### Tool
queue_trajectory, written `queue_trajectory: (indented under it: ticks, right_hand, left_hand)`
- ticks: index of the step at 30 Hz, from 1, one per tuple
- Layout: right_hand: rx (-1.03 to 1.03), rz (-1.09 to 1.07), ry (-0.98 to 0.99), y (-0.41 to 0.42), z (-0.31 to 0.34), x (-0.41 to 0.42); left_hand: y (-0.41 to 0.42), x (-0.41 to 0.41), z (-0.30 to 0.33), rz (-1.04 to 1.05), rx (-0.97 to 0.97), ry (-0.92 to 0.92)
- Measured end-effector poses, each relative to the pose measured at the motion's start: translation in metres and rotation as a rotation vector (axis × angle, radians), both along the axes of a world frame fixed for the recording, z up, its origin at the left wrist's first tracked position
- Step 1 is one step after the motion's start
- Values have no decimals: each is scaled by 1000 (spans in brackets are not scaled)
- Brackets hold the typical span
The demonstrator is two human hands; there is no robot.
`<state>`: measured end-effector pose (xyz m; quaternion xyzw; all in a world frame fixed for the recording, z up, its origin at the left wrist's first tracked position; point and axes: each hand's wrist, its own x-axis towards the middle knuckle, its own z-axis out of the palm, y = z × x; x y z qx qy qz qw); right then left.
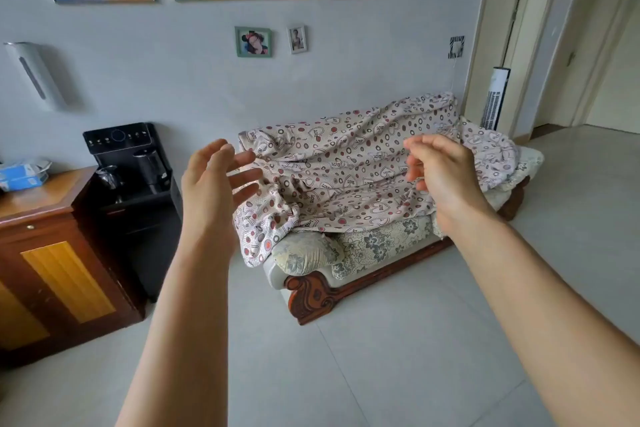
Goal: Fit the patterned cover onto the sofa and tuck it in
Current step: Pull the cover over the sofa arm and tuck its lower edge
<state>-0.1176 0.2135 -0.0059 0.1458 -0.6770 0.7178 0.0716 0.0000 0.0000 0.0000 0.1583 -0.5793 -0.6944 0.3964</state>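
The patterned cover (346, 163), pale with red and grey circles and hearts, lies loose and crumpled over the sofa's back and seat. The sofa (374, 246) has grey floral cushions and a carved dark wood base, and stands against the wall. Its front cushion edge and left arm show below the cover. My left hand (214, 177) is held up in the air in front of the sofa's left end, fingers spread and holding nothing. Over the sofa's middle, my right hand (440, 167) is also raised, with loosely bent fingers and nothing in them. Neither hand touches the cover.
A wooden cabinet (59, 253) stands at the left, with a black water dispenser (138, 184) between it and the sofa. A white tower fan (496, 97) stands by the doorway at the right. Pale floor tiles (346, 374) stretch between me and the sofa.
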Motion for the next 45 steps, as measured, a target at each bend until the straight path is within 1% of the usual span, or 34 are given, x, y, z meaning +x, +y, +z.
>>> queue_trajectory:
  ticks: [12, 18, 23, 28, 32, 38, 42, 45]
  right_hand:
    - [-16, 56, -69, -152, -23, -45]
    - [8, 89, -97, -225, -30, -80]
    - [6, 120, -102, -284, -34, -123]
    - [-22, 163, -117, -353, -35, -180]
    - [-33, 174, -146, -410, -33, -236]
    - [-19, 184, -145, -492, -32, -301]
    - [-3, 196, -156, -532, -39, -334]
    - [19, 180, -168, -569, -50, -362]
  left_hand:
    - [-143, -24, -17, 18, 33, -23]
    - [-205, -60, -26, -8, 80, -24]
    - [-264, -88, -38, 11, 134, -11]
    - [-326, -137, -40, 50, 144, -4]
    - [-380, -193, -31, 55, 150, -2]
    - [-441, -272, -34, -19, 178, -12]
    - [-483, -311, -41, -23, 196, -22]
    - [-523, -349, -47, -57, 174, -66]
